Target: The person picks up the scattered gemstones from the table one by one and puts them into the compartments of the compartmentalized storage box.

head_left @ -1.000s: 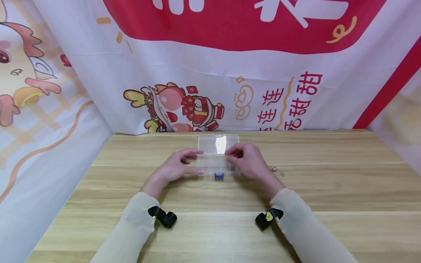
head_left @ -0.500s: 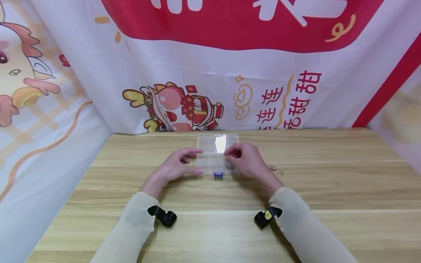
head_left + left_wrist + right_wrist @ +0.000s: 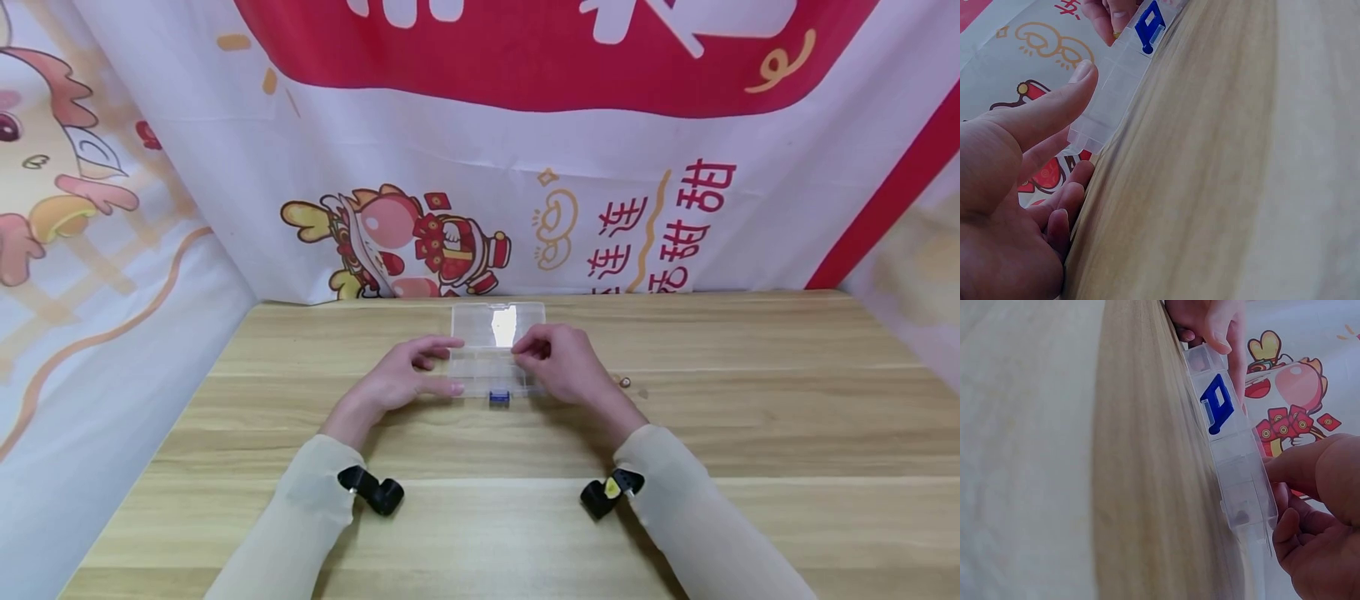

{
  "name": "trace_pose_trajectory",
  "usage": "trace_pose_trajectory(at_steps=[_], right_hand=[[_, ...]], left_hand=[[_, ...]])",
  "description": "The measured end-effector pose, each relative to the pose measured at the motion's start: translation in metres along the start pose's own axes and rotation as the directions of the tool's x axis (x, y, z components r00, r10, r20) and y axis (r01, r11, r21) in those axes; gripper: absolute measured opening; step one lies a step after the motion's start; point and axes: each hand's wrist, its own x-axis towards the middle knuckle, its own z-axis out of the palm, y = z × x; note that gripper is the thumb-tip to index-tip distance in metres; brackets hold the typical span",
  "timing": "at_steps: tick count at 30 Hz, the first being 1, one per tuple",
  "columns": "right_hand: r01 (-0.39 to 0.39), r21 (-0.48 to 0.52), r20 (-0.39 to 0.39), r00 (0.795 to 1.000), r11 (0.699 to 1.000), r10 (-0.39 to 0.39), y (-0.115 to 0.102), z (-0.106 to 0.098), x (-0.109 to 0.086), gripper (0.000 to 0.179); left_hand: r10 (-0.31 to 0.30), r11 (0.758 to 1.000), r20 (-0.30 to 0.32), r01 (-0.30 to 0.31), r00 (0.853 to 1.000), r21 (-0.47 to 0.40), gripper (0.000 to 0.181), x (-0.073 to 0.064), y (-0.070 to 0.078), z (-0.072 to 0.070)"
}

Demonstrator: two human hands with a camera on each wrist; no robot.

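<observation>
A clear plastic compartment box lies on the table with its lid raised at the back and a blue latch at its front. My left hand holds the box's left end, thumb at the front corner and index finger toward the hinge side. Over the right part of the box, my right hand pinches a tiny yellow piece, mostly hidden by the fingertips. Through the wall of the end compartment, the right wrist view shows a small dark round thing.
A small brown and white bead-like thing lies on the wooden table, right of my right hand. A printed cloth hangs behind the table's back edge. Each sleeve carries a black wrist camera.
</observation>
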Motion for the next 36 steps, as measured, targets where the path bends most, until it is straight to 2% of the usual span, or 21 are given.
trace_pose_trajectory(at_steps=[36], right_hand=[[-0.007, -0.002, 0.028, 1.000, 1.000, 0.007, 0.0010, -0.0009, -0.0001, 0.009]], left_hand=[[0.002, 1.000, -0.007, -0.002, 1.000, 0.010, 0.067, 0.0001, 0.0001, 0.0011]])
